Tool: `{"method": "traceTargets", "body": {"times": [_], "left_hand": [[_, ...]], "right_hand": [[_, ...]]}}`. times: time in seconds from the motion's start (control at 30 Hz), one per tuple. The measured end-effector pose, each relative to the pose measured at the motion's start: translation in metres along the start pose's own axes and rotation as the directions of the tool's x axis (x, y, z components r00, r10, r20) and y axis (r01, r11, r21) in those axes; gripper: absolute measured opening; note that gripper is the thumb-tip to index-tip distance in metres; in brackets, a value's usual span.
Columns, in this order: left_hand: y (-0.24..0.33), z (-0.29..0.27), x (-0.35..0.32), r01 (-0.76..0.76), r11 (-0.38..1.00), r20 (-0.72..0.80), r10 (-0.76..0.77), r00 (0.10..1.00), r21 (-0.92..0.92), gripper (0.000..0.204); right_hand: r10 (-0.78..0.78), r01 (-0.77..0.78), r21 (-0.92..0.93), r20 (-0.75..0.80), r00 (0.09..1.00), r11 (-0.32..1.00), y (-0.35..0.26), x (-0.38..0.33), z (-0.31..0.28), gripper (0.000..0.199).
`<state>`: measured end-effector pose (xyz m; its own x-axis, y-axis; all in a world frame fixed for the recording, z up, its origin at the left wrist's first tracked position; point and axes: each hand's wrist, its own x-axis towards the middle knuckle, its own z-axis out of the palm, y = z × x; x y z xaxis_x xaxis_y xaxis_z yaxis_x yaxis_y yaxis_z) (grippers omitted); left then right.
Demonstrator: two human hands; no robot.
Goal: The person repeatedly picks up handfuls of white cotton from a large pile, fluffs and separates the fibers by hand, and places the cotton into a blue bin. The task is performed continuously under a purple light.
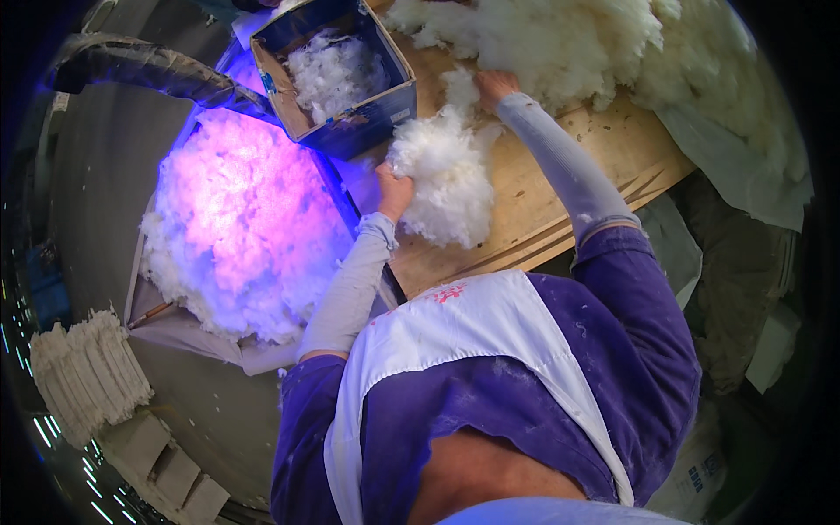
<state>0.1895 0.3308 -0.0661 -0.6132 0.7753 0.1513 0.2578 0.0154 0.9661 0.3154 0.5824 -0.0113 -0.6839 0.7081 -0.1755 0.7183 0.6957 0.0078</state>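
Observation:
A loose tuft of white, cotton-like fibre lies on the wooden table in front of me. My left hand is closed on its left edge, thumb uppermost. Farther off, my right hand is closed at the thin far end of the same tuft, where it meets the big fibre pile; its fingertips are partly hidden in the fluff. Just beyond my left hand stands a blue, open-topped box with worn edges, holding some greyish-white fibre.
Left of the table, a heap of fibre glows pink and violet under a lamp on a wrapped arm. A brown-handled tool rests at that heap's near left edge. The wooden tabletop ends near my body. Stacked pale blocks stand lower left.

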Motion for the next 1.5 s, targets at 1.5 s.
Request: {"method": "traceTargets", "body": {"times": [1.5], "left_hand": [[0.053, -0.043, -0.043, 0.337, 0.843, 0.099, -0.327, 0.940, -0.419, 0.047]], "right_hand": [[-0.049, 0.184, 0.973, -0.179, 0.983, 0.140, -0.087, -0.152, 0.029, 0.039]]}}
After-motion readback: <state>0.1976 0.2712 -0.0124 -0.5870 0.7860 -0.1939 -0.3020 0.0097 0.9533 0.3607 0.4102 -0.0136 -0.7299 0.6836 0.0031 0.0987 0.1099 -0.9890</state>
